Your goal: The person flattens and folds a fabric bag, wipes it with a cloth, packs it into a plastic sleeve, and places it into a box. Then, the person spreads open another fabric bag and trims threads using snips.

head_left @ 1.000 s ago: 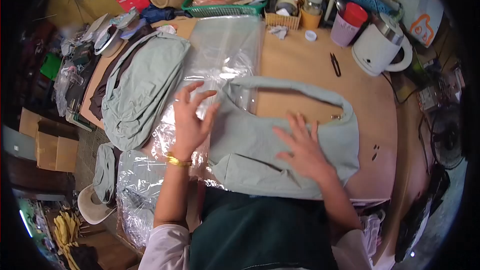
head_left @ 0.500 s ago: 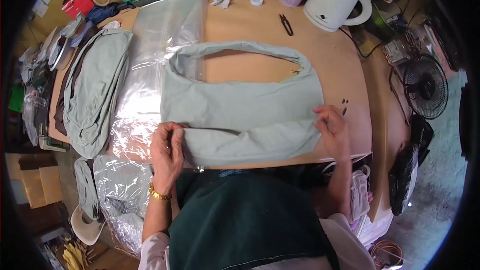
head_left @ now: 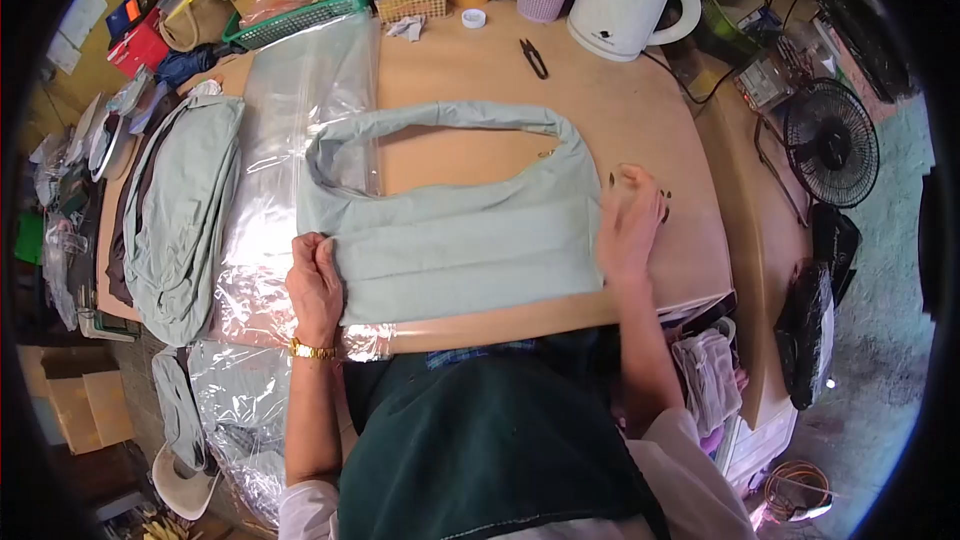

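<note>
A pale green cloth bag (head_left: 470, 240) lies on the brown table (head_left: 450, 70), its lower part folded up and its strap looped toward the back. My left hand (head_left: 315, 285) pinches the bag's left edge near the lower corner. Beside the right edge is my right hand (head_left: 632, 225), slightly blurred, its fingers bent and partly apart; whether it touches the cloth is unclear. Under the bag's left side lie clear plastic sheets (head_left: 300, 70).
Folded green cloth bags (head_left: 185, 210) are stacked at the left. Black snips (head_left: 533, 58), a white kettle (head_left: 620, 5) and a green basket (head_left: 300, 25) stand or lie toward the back. A black fan (head_left: 830, 140) is at the right.
The bag's lower part now lies flatter and straighter. My right hand has moved up along the right edge and its grip on the cloth has loosened. The whole view has shifted slightly.
</note>
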Available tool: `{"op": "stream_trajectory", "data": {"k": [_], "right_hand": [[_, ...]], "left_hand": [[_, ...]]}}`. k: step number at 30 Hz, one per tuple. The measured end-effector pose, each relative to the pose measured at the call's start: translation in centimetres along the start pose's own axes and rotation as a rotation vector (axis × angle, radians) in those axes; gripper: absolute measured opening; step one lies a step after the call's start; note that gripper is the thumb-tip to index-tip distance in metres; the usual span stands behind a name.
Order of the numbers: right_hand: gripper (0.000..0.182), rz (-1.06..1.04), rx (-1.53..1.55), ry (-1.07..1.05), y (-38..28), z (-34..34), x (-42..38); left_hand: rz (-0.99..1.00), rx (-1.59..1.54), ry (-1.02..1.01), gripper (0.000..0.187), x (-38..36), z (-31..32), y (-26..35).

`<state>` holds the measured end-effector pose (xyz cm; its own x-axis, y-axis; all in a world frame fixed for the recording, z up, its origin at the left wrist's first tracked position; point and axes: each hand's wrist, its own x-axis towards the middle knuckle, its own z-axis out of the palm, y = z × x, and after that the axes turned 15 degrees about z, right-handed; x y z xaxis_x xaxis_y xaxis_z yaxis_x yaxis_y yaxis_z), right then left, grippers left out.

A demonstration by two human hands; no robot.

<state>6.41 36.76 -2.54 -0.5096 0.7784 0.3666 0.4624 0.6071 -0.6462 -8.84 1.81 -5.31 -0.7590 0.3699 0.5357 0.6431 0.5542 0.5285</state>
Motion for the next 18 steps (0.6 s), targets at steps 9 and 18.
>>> {"op": "stream_trajectory", "data": {"k": [9,18], "right_hand": [[0.055,-0.075,-0.220,0.051,4.6,-3.6,1.5],[0.020,0.233,-0.031,-0.781,-1.4,-4.9,3.8]], "left_hand": [[-0.055,-0.147,-0.161,0.023,0.8,-1.1,0.4],[-0.175,-0.541,-0.240,0.023,2.4,-4.0,1.4]]}}
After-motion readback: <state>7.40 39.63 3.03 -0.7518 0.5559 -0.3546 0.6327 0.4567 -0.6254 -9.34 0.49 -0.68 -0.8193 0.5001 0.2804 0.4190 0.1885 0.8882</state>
